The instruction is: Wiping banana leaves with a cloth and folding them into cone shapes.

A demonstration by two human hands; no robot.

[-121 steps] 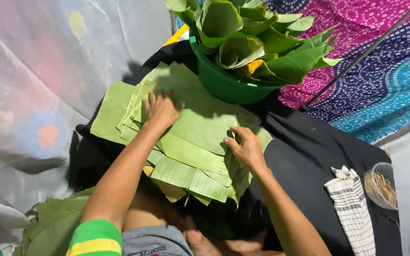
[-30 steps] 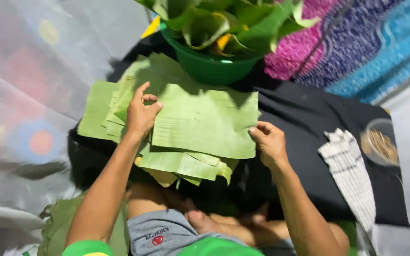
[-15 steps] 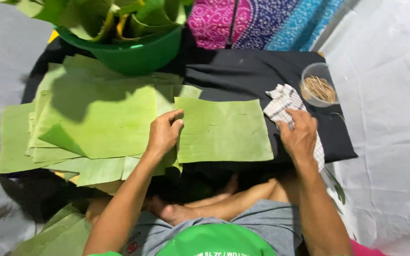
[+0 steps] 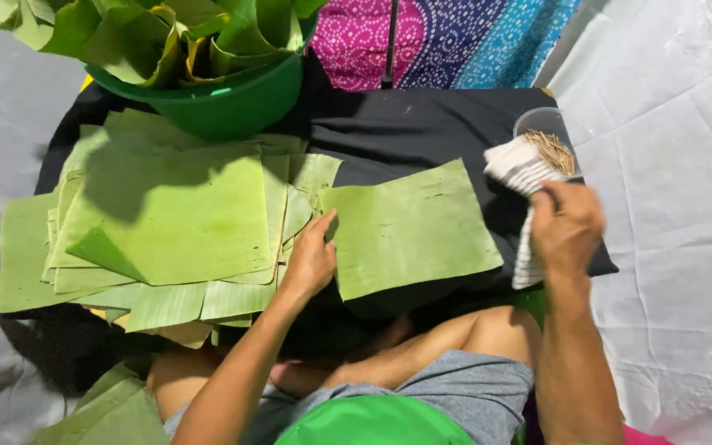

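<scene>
1. Head view, far left: a stack of leaves [image 4: 158, 222] lies spread on the black cloth [image 4: 422, 124]; a green bowl [image 4: 232, 103] full of folded leaves stands at its top edge.
2. Left hand [image 4: 311, 259] lies open, fingers flat on the left edge of a single leaf [image 4: 409, 227], gripping nothing; that leaf lies flat just right of the stack.
3. Right hand [image 4: 566, 227] is closed around a striped rag [image 4: 525, 177], lifted beside a clear cup [image 4: 550, 144] of thin sticks.
</scene>
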